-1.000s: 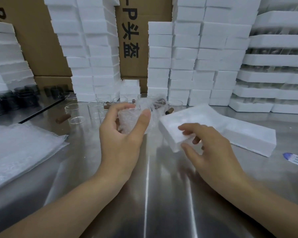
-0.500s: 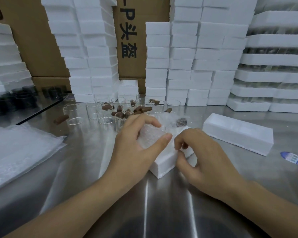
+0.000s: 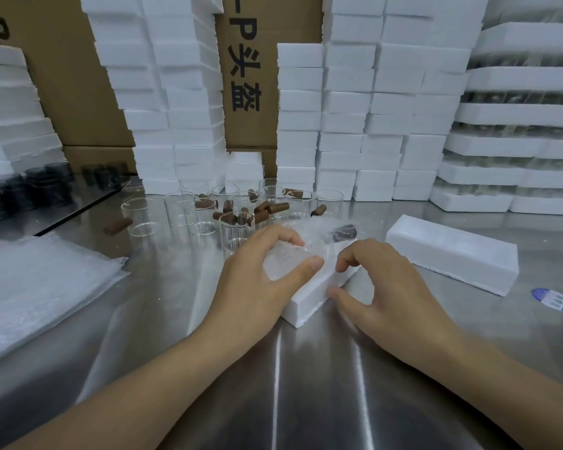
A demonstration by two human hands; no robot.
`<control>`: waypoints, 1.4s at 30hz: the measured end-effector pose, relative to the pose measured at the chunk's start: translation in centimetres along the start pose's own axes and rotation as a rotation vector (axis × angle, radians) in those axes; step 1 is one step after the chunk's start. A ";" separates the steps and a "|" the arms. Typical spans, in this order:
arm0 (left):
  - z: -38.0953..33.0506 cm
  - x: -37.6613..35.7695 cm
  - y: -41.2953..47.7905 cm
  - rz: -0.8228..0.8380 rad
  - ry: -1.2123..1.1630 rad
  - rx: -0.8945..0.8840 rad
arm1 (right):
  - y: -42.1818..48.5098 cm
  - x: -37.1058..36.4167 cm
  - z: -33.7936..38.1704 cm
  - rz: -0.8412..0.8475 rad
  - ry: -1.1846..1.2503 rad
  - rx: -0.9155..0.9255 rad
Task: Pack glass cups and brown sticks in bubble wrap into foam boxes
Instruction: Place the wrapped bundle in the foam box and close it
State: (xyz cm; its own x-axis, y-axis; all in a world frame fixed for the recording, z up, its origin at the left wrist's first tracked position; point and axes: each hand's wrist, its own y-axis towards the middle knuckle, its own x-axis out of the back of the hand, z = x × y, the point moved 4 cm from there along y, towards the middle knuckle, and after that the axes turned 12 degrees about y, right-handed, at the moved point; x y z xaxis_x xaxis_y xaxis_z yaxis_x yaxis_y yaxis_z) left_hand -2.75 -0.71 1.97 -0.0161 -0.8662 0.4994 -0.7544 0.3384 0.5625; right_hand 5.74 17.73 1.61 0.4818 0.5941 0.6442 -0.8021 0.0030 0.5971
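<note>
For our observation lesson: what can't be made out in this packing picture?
Head view:
Foam box cavity: covered by the left hand and bubble-wrapped bundle.
Bundle contents: blurred by wrap.
Blue sticker print: too small.
Cardboard carton lettering: cut off by foam stacks.

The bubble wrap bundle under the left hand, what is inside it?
Through the bubble wrap bundle one dark brown piece shows at its far end. The left hand covers the near part, and the cloudy wrap hides anything else inside.
</note>
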 end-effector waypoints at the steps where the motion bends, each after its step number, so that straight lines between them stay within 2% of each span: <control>1: 0.4 -0.1 0.1 0.022 -0.011 0.043 | 0.0 0.0 0.0 -0.001 0.001 -0.003; 3: 1.0 0.0 0.3 0.031 -0.015 0.085 | 0.0 -0.1 0.0 -0.004 0.003 -0.012; 7: 1.1 0.2 0.3 0.064 0.101 0.031 | 0.0 -0.1 0.1 0.007 0.001 -0.027; 11: 0.9 0.3 0.2 0.085 0.156 0.068 | 0.0 -0.1 -0.1 0.005 -0.001 -0.027; 17: 0.5 0.2 0.0 0.141 0.183 0.074 | 0.1 0.2 -0.8 -0.082 0.035 -0.058; 26: 1.1 -0.3 0.1 0.152 0.243 0.071 | 0.0 -0.3 -1.5 0.041 0.029 -0.108; 35: 1.3 -0.5 0.2 0.152 0.264 0.068 | 0.2 -0.6 -1.7 0.087 0.056 -0.192; 42: 0.9 -0.3 -0.1 0.160 0.278 0.041 | 0.1 -0.1 -1.2 -0.015 0.107 -0.141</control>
State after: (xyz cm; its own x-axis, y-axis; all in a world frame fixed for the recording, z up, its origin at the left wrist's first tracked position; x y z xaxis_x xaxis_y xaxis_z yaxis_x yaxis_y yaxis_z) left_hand -3.22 -0.79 1.19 0.0386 -0.6677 0.7434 -0.7827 0.4422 0.4379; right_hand 5.21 18.63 1.04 0.4600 0.6752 0.5767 -0.8401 0.1206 0.5289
